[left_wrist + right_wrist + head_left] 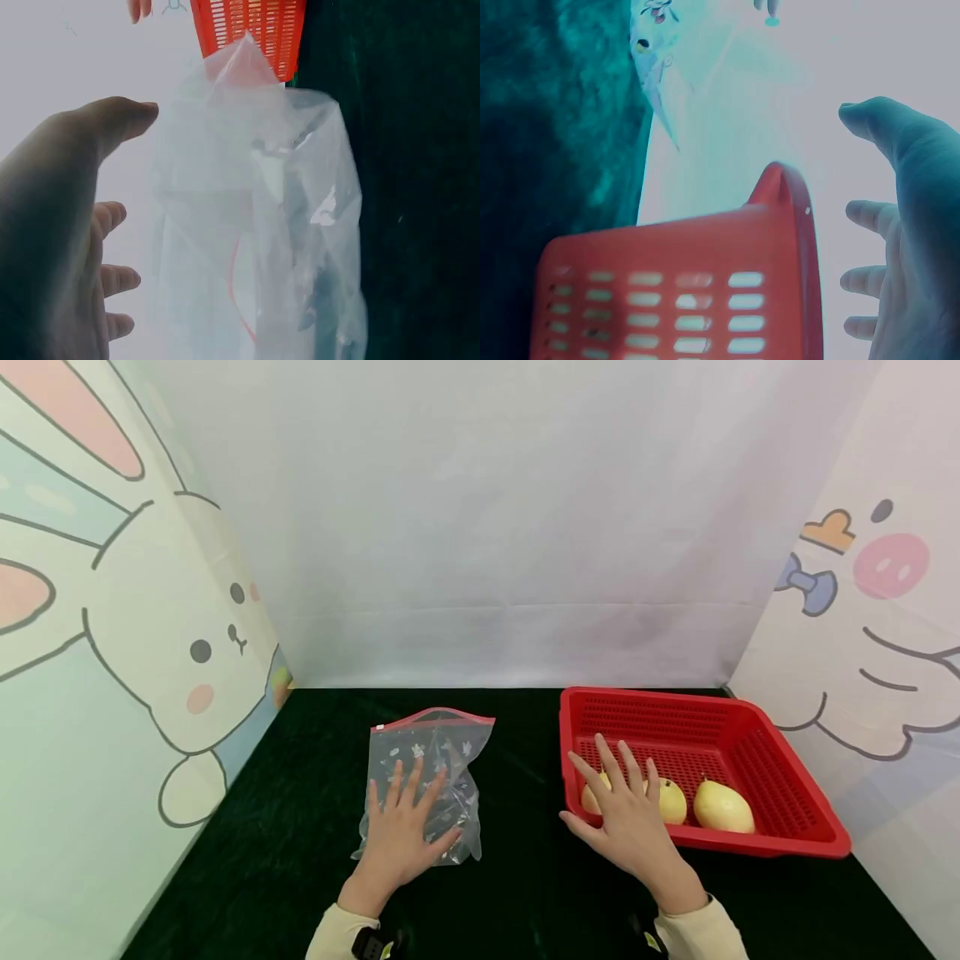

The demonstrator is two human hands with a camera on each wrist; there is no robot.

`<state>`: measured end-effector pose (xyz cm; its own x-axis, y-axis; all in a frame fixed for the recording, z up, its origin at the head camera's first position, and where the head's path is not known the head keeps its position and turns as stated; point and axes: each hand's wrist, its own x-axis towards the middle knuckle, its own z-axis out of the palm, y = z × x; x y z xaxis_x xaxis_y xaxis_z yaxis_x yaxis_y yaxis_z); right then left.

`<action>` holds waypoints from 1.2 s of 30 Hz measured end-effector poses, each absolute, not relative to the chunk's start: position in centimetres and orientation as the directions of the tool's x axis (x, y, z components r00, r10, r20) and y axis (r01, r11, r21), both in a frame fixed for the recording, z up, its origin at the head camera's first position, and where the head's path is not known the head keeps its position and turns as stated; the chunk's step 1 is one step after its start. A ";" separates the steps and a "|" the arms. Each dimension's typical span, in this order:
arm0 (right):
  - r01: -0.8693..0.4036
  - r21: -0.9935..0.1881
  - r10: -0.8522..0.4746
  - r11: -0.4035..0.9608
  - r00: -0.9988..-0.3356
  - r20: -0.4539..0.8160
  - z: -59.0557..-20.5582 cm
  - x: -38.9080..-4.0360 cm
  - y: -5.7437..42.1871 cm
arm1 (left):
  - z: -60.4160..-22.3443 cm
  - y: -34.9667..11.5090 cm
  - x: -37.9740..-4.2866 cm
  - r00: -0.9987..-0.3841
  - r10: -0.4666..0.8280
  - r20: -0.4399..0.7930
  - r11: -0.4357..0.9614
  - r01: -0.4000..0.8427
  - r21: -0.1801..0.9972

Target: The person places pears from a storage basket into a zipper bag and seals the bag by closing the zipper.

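A clear zip bag [393, 747] with white prints and a red zip edge lies on the dark green cloth, left of centre. My left hand [405, 839] is spread over its lower part, fingers straight and holding nothing. In the left wrist view the crinkled bag [307, 180] rises beside the thumb. To the right, my right hand [633, 831], also spread and holding nothing, overlaps the front left corner of a red plastic basket [795, 846]. Inside are a pear [723, 807], a second pear [673, 803] and a third pear [591, 800], the latter two partly hidden by the right hand.
Dark green cloth [270, 827] covers the table. A white curtain [510, 527] hangs along its back edge. Side panels carry a cartoon rabbit [165, 635] on the left and a cartoon pig [885, 635] on the right, close to the basket.
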<state>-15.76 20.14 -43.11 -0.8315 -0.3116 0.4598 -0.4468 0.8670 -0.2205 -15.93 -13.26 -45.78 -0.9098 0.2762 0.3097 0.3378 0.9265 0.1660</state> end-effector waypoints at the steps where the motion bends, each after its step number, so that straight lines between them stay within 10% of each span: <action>1: -0.455 -0.216 -0.320 0.864 -0.827 0.462 -42.9 -15.9 20.0 | -45.7 -13.4 -16.0 -0.909 0.273 0.314 0.928 0.335 0.161; 22: -0.641 -0.082 -0.529 0.763 -0.692 0.490 -41.7 -17.5 11.8 | -45.5 -17.6 -18.8 -0.981 -0.040 0.190 0.956 0.018 0.293; 36: -0.675 -0.104 -0.649 0.731 -0.734 0.199 -45.1 -18.1 6.4 | -48.8 -17.8 -19.9 -0.995 -0.079 0.062 0.944 -0.055 0.324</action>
